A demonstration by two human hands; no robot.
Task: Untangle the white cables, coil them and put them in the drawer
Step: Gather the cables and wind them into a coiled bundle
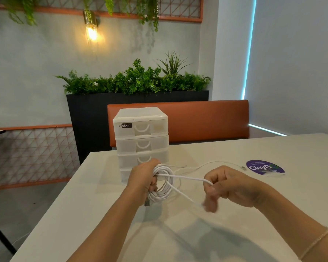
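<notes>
One coiled white cable (160, 183) sits gripped in the left hand (143, 176). The right hand (228, 186) pinches its loose strand just beside. A second cable (206, 165) lies beyond both hands before one drawer unit (141, 137).

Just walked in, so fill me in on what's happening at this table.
A person is coiling a white cable above the table. The left hand grips the bundled loops, while the right hand pinches the loose strand running out of the coil. A second thin white cable lies uncoiled on the table behind the hands. The white drawer unit stands behind the left hand, and its visible drawers are closed.
</notes>
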